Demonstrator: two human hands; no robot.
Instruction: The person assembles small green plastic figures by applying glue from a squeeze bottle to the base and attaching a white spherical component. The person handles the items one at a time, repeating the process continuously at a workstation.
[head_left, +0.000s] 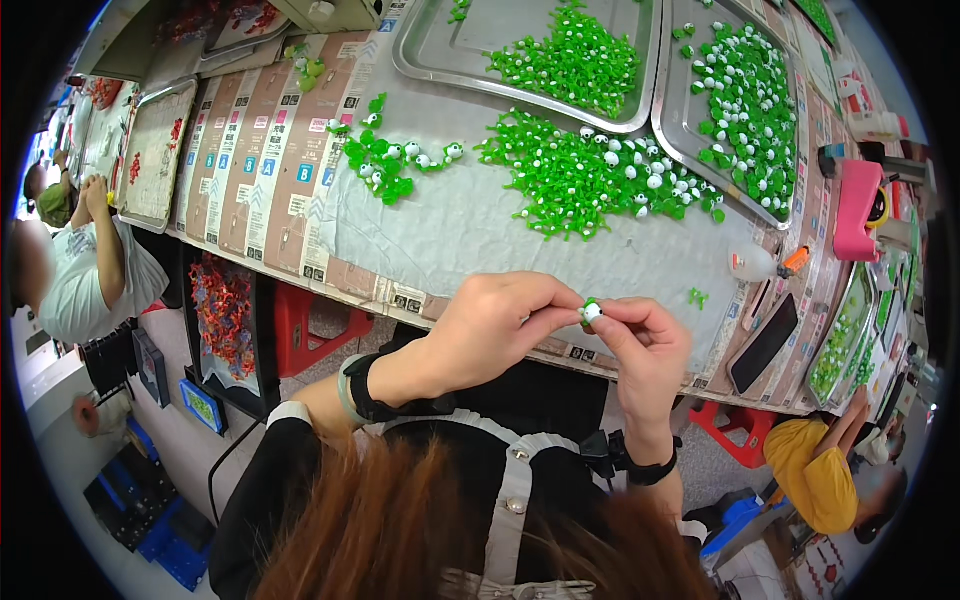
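Observation:
Both hands meet over the table's near edge around a small green plastic figure with a white eyeball head (591, 312). My left hand (497, 322) pinches it from one side with thumb and forefinger. From the other side my right hand (645, 345) grips it between thumb and fingertips. Beyond them, a heap of loose green figures (556, 180) and white-eyed pieces (655, 168) lies on a pale sheet (440, 235). To the left sits a smaller cluster of eyed figures (385, 170). One lone green piece (697, 297) rests right of my hands.
Two metal trays (430, 72) (690, 140) of green parts stand at the back. On the right are a white bottle with an orange tip (753, 263), a black phone (765, 343) and a pink tape dispenser (857, 210). Other people (815, 475) sit at both sides.

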